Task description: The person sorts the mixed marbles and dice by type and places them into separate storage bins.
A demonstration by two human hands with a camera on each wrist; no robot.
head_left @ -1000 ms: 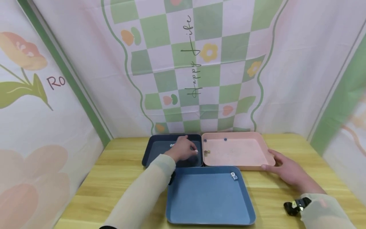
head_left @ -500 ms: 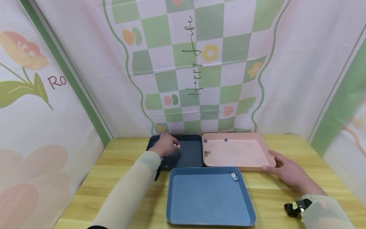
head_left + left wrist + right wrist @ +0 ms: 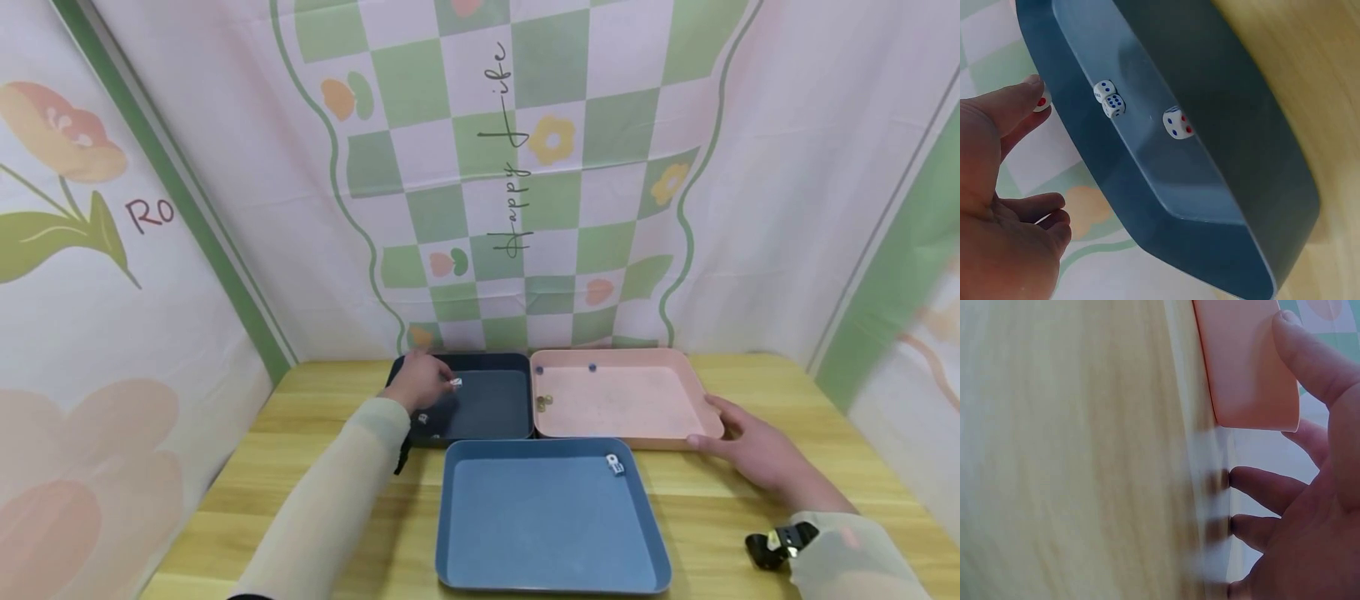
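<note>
My left hand [image 3: 422, 382] reaches over the left side of the navy tray [image 3: 491, 408]. In the left wrist view, its thumb and forefinger pinch a white die [image 3: 1042, 102] with a red pip showing. Inside that tray, two white dice [image 3: 1110, 100] touch each other, and another die [image 3: 1178, 123] with red and blue pips is partly hidden by the wall. My right hand [image 3: 761, 450] holds the near right corner of the pink tray [image 3: 693, 400], thumb on the front wall and forefinger round the side. Its other fingers are spread below the corner.
A lighter blue tray [image 3: 551, 525] lies in front, with small white pieces [image 3: 615, 464] in its far right corner. Tiny blue pieces [image 3: 592, 367] and yellowish pieces [image 3: 548, 400] lie in the pink tray. A patterned curtain [image 3: 480, 208] stands behind the wooden table [image 3: 300, 467].
My left hand has moved left across the navy tray, from its right side to its left, uncovering dice near the front wall. The right hand has stayed at the pink tray's corner.
</note>
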